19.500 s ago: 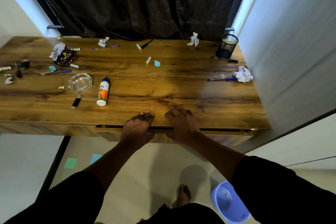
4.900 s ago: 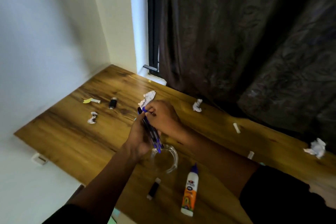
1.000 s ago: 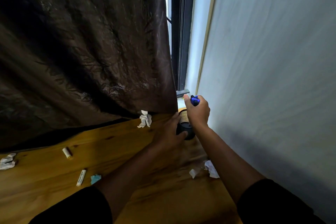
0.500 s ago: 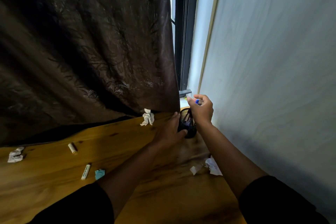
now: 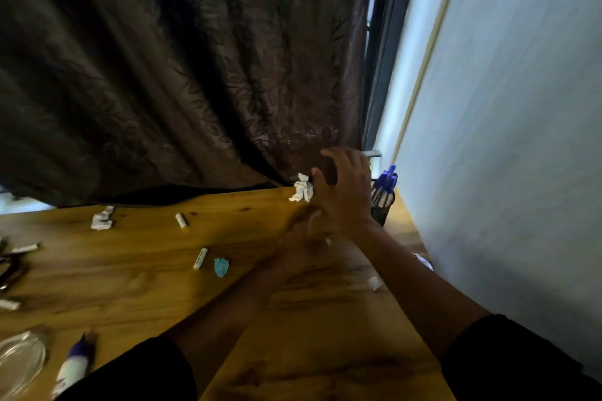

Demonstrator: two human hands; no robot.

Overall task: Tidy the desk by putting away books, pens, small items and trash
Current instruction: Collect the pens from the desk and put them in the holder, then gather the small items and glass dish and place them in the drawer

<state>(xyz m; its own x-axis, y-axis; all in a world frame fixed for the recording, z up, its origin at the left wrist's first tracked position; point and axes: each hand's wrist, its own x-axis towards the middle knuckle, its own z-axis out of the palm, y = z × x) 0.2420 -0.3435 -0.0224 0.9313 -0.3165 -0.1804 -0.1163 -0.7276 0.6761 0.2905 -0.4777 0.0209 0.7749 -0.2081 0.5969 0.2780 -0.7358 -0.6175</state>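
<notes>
One crumpled paper wad [image 5: 302, 192], light and soft, sits beside the empty, loosely spread right hand [image 5: 342, 192]; pinch anywhere. Blurred left hand [image 5: 301, 246]: cannot tell.

Across the lower frame we see a desk [image 5: 319, 329] of glossy, grained wood. Upper left hangs a crinkled dark cloth curtain [image 5: 182, 68]. The pen holder [image 5: 382, 205] is black metal mesh; crumpled paper [image 5: 302, 188] looks matt white.

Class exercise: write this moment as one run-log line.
pens in mesh holder | right hand open, beside crumpled paper | left hand blurred, over desk
</notes>
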